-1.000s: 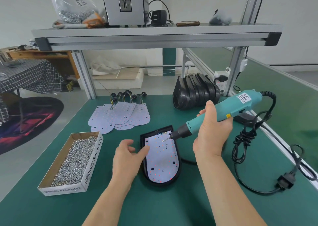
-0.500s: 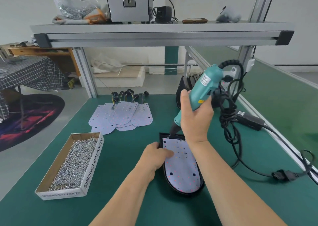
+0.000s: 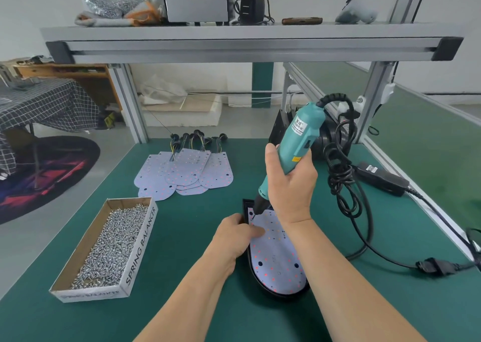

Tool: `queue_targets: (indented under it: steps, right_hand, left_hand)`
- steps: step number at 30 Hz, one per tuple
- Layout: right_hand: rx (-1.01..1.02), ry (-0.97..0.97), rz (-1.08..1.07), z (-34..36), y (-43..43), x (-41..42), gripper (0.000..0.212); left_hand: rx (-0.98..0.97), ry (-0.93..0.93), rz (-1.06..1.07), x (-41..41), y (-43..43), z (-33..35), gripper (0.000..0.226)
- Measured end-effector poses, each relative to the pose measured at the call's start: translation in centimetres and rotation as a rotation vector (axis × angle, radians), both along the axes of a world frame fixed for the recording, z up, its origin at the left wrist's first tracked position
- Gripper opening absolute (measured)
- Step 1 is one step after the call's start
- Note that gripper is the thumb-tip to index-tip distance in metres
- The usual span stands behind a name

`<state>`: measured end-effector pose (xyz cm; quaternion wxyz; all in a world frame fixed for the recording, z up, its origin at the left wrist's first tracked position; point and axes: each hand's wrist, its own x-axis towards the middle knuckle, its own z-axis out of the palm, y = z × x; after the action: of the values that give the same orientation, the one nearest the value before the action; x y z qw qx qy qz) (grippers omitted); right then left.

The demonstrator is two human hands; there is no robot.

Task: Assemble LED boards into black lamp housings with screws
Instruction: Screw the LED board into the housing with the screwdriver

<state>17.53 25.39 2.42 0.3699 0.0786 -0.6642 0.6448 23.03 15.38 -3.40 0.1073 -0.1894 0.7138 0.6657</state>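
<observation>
Curled round the screwdriver (image 3: 299,138), right hand (image 3: 290,185) fastens the LED board (image 3: 278,258) at its far-left corner, I reckon; left hand (image 3: 234,235) grips the housing (image 3: 276,293); next: stay plumb

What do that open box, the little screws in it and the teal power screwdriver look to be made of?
Open box: cardboard, brown inside, white printed outside, matte.
Little screws: bright silvery metal, probably plated steel, glinting.
Teal power screwdriver: smooth moulded plastic shell, likely, with a soft sheen.

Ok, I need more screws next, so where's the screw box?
Head view: the screw box sits on the table's left side, left of the left hand and nearer the person than the spare LED boards.
</observation>
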Motion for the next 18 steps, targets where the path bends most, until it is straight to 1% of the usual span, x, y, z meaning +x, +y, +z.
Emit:
queue_targets:
  steps: [4, 13, 18]
  right_hand:
    - [0.012, 0.018, 0.003, 0.0, -0.08, 0.0, 0.038]
    - [0.064, 0.023, 0.021, 0.2, -0.58, -0.09, 0.034]
    - [0.118, 0.048, 0.02, 0.24, -0.96, -0.08, 0.035]
  left_hand:
    - [-0.004, 0.007, -0.004, 0.1, 0.01, 0.13, 0.043]
    - [-0.007, 0.012, 0.0, 0.06, 0.01, 0.02, 0.042]
    - [-0.012, 0.018, 0.01, 0.03, 0.04, -0.11, 0.047]
